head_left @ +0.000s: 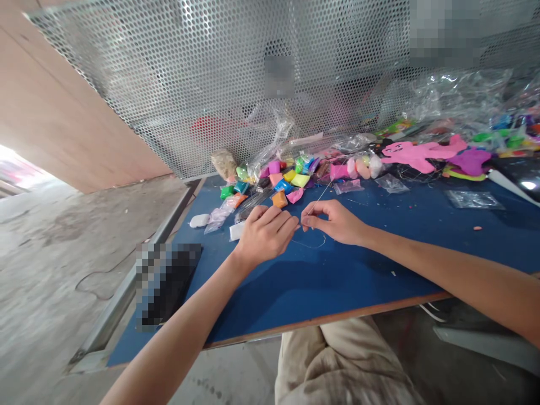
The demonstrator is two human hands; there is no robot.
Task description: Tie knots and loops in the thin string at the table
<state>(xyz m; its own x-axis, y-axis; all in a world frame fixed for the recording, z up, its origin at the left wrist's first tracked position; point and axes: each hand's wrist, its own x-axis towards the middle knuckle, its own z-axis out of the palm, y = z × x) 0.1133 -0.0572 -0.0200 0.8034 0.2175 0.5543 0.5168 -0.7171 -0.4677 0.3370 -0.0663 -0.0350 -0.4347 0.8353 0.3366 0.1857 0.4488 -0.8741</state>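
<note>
A thin pale thread [324,192] rises from the pinched thumb and finger of my right hand [337,221], held just above the blue table. Close to its left, almost fingertip to fingertip, is my left hand [268,233], seen from the back with its fingers curled. Whatever its fingertips hold is hidden. Below the hands, a fine strand curves over the tabletop. A white block [236,231] shows partly behind my left hand, and an orange packet [279,199] lies just beyond it.
Colourful small packets [300,180] pile along the back of the blue table [312,304], against a perforated metal panel [236,73]. A pink figure-shaped piece [415,154] lies at right rear. On the left are a white oval case [199,220] and a dark, partly blurred object [177,281].
</note>
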